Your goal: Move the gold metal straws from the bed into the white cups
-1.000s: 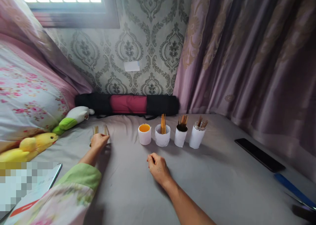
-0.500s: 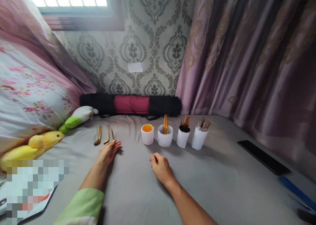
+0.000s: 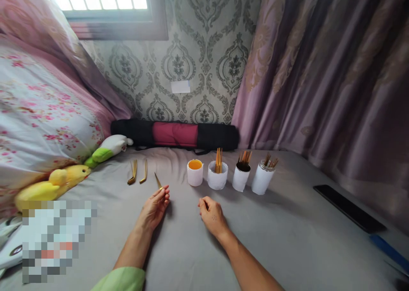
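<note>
My left hand (image 3: 155, 208) pinches a slim gold pointed piece (image 3: 158, 181) between thumb and fingertips; its dark tip points away from me, and its exact kind is unclear. Beyond that hand, to the left, lie two groups of thin gold pieces with bent near ends: a thicker group (image 3: 132, 172) and a thinner one (image 3: 143, 171). My right hand (image 3: 213, 216) rests loosely curled on the grey sheet, in front of the cups, its fingertips partly hidden. Nearest to it are a white cup with an orange inside (image 3: 195, 176) and a wider white cup (image 3: 217, 178) holding upright gold sticks (image 3: 219, 159).
Two more white-wrapped containers, a dark-mouthed one (image 3: 241, 180) and a taller jar (image 3: 262, 181), hold brownish sticks. A black phone-like slab (image 3: 348, 208) lies right. Plush toys (image 3: 54, 186) are at left, and a black-and-red roll (image 3: 175, 134) lies along the wall.
My left hand has moved right and slightly toward me with the gold piece, away from the bent gold pieces. The view has shifted a little; my right hand keeps its curled pose.
</note>
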Demonstrator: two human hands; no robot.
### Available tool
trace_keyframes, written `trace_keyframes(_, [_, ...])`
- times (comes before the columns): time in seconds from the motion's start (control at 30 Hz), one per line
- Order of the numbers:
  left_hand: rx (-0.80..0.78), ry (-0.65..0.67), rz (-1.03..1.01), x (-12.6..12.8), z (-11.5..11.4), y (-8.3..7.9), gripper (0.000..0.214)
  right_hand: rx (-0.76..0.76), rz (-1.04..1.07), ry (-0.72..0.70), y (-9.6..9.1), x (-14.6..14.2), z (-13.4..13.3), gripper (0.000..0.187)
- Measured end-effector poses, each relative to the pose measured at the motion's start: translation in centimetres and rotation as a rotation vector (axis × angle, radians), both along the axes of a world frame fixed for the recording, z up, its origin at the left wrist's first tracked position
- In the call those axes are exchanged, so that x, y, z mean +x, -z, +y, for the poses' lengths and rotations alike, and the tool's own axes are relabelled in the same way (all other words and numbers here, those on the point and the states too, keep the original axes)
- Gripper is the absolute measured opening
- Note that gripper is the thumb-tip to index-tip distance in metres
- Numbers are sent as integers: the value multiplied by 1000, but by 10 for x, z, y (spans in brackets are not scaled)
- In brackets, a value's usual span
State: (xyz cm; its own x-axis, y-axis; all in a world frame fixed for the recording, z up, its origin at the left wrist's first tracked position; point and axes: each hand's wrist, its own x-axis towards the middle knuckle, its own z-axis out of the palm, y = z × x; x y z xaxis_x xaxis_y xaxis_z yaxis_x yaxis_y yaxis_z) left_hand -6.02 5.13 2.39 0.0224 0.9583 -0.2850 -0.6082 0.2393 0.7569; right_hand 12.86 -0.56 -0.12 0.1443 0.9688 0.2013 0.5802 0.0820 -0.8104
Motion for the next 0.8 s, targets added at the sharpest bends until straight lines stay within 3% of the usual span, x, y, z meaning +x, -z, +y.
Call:
trace_keyframes(0.4, [32,165,-115,35,-42,-8,21,-17,66,-12,-2,0,0,37])
trace_keyframes(0.57, [9,171,-63,49,-52,-9,18,-27,90,-10,-1,0,0,39])
trace_keyframes(0.8, [83,235,21,53,-57,-4,30,-32,132,-32,0,3,0,40])
